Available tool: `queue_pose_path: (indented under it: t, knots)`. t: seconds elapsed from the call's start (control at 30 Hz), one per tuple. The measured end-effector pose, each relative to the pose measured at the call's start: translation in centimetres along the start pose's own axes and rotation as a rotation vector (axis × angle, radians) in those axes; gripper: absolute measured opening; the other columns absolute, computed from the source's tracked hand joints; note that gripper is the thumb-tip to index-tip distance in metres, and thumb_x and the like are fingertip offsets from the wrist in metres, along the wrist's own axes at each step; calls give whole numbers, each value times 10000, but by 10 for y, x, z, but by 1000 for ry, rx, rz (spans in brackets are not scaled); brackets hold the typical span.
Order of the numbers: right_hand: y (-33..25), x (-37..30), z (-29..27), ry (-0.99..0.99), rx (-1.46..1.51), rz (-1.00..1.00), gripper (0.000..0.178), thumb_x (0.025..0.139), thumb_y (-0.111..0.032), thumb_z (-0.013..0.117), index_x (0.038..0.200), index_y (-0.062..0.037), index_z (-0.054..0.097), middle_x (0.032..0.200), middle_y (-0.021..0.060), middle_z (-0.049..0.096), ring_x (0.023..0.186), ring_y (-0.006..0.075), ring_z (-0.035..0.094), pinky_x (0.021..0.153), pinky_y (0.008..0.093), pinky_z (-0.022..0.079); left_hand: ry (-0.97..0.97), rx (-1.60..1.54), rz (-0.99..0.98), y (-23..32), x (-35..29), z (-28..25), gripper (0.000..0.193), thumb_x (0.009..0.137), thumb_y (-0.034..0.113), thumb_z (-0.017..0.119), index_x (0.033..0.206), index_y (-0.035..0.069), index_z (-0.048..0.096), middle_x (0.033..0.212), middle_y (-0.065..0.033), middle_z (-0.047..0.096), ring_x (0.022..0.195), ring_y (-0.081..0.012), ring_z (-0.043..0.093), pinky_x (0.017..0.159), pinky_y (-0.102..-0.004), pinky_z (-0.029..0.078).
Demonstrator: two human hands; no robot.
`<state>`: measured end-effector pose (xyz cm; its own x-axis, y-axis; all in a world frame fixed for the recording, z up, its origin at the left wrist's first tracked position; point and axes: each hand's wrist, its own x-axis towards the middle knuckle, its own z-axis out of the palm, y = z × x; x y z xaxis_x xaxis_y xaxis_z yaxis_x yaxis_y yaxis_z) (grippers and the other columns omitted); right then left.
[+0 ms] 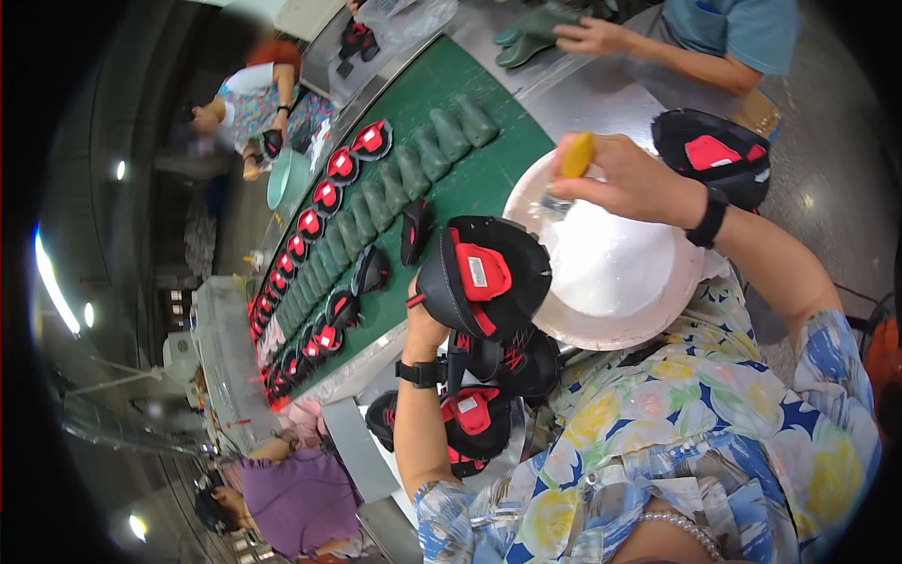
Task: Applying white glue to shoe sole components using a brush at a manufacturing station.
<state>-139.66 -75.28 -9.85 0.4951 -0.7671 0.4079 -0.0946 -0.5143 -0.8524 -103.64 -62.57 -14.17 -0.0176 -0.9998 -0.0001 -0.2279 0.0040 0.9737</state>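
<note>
A black shoe upper (512, 263) with a red lining and a white label is held up in my left hand (427, 327). Its opening is turned toward me, and most of my left fingers are hidden behind it. My right hand (639, 179) grips a brush by its yellow handle (577, 155). The brush's bristles are over the left inner side of a pale pink basin (568, 326). White liquid (615, 254) lies in the basin, just right of the shoe upper. More black and red uppers (474, 414) are piled below my left hand.
A green conveyor belt (489, 169) carries rows of green shoe lasts (411, 172) and black-red uppers (343, 167). Another upper (719, 155) lies beyond my right wrist. Co-workers are at the far right (733, 38), far left (258, 94) and lower left (296, 498).
</note>
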Motion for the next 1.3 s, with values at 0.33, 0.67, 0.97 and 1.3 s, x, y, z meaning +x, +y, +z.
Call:
queue_pose_path:
  t: [0.33, 0.67, 0.97, 1.3]
  knots:
    - [-13, -29, 14, 169, 66, 310, 385, 874, -292, 760, 878, 61, 606, 703, 146, 683, 584, 185, 657, 542, 324, 497, 365, 1310, 435, -40, -21, 45, 650, 814, 211, 784, 1376, 21, 518, 1336, -154, 601, 1190, -354, 604, 1001, -435, 479]
    - [-21, -50, 35, 130, 503, 445, 350, 897, -261, 757, 929, 59, 619, 779, 118, 703, 656, 132, 668, 560, 269, 528, 522, 607, 545, 33, 7, 95, 546, 835, 129, 743, 1327, -10, 553, 1301, -178, 620, 1177, -339, 614, 1011, -405, 472]
    - [-27, -38, -4, 48, 164, -37, 182, 888, -167, 749, 959, -51, 627, 891, 96, 675, 844, 256, 659, 770, 341, 505, -212, -497, -279, 20, -13, 92, 476, 1026, 354, 507, 1371, 27, 517, 1340, -179, 612, 1196, -303, 619, 1043, -446, 511]
    - [-11, -13, 18, -119, -121, -554, 205, 890, -218, 735, 955, -66, 615, 921, 89, 676, 892, 297, 658, 806, 393, 527, -181, -596, -328, 6, -27, 140, 435, 1070, 320, 417, 1402, 47, 489, 1387, -116, 577, 1293, -264, 547, 1107, -410, 446]
